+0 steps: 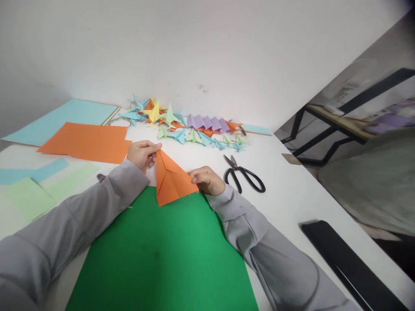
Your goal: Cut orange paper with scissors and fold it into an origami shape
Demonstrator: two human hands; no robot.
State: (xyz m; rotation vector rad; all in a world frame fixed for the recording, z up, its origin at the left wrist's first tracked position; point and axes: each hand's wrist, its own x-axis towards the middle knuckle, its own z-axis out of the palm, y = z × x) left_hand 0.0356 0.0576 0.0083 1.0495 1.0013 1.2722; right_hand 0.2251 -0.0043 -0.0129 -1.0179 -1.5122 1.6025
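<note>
Between my two hands is a folded sheet of orange paper, roughly triangular, with crease lines and a folded flap showing. My left hand pinches its upper left corner between thumb and fingers. On the other side, my right hand grips the right corner, thumb on top. The paper is held up over the far edge of a green sheet that lies in front of me. Black-handled scissors rest just right of my right hand, blades partly apart.
Folded paper shapes in several colours line the wall, beside a purple pleated strip. Orange sheets, a large light blue sheet and pale green pieces lie left. A long black object lies near the right table edge.
</note>
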